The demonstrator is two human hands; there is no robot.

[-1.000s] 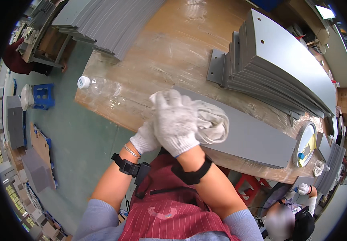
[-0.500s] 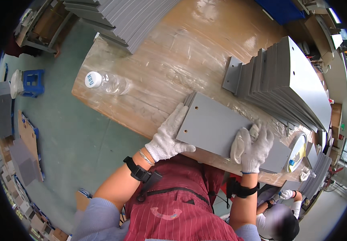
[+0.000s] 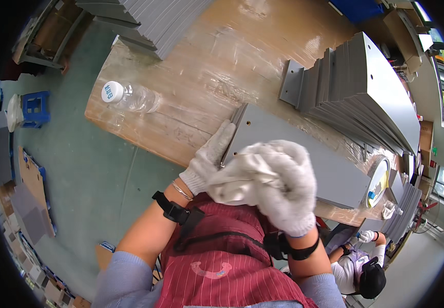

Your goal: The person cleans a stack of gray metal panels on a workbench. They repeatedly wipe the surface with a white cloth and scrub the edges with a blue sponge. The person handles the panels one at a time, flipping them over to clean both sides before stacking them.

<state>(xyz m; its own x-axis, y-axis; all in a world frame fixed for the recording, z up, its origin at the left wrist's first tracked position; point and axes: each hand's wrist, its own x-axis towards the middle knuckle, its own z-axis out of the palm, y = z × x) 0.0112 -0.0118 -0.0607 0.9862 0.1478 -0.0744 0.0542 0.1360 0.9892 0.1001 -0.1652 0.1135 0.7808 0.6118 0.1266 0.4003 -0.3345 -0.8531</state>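
Observation:
A long grey panel (image 3: 299, 149) with small holes at its left end lies on top of a few similar panels at the table's near edge. My gloved left hand (image 3: 209, 156) grips its left end, with the fingers along the short edge; the thumb is hidden. Raised over the panel's near side is my gloved right hand (image 3: 291, 187), closed on a crumpled white cloth (image 3: 240, 177). The cloth covers the panel's near left corner.
Grey panels stand stacked at the far left (image 3: 147, 20) and right (image 3: 350, 87) of the film-covered table (image 3: 201, 66). A clear bottle (image 3: 137, 99) lies at left. A round tub (image 3: 378, 179) is at right. Another person (image 3: 358, 267) works at lower right.
My right hand has lifted off the panel's right part and moved left and closer to me with the cloth. The left hand stays at the panel's left end.

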